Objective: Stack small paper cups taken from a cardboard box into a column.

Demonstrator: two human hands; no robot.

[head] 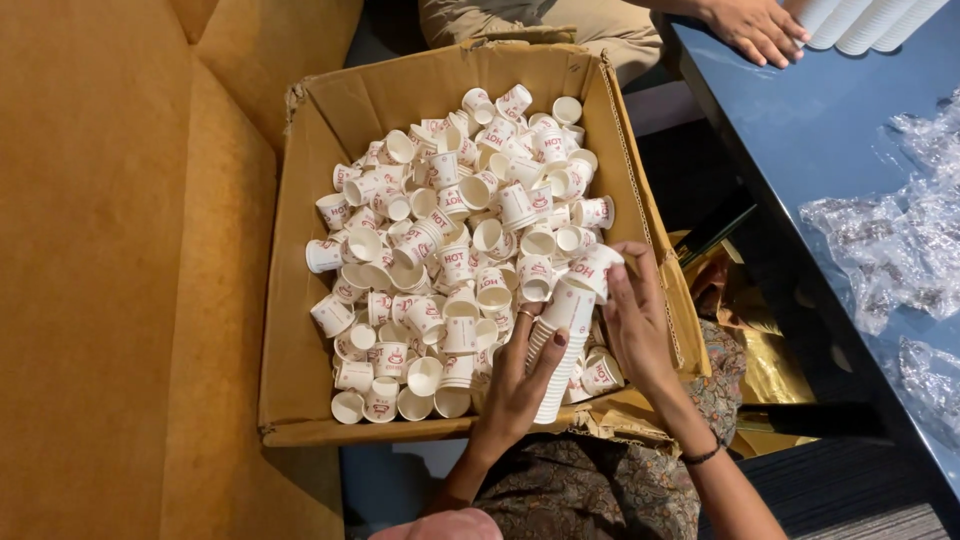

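Note:
A brown cardboard box (300,330) sits open below me, filled with several small white paper cups (450,230) with red print. My left hand (515,385) grips a nested stack of cups (560,350) that slants up to the right over the box's near right corner. My right hand (635,325) is at the top of that stack, its fingers on a single cup (598,268) at the stack's upper end. A ring is on my left hand and a dark band on my right wrist.
A mustard-yellow sofa (110,270) lies left of the box. A dark blue table (830,150) runs along the right, with crumpled clear plastic wrappers (890,250). Another person's hand (755,28) rests at its far end beside stacked white cups (860,20).

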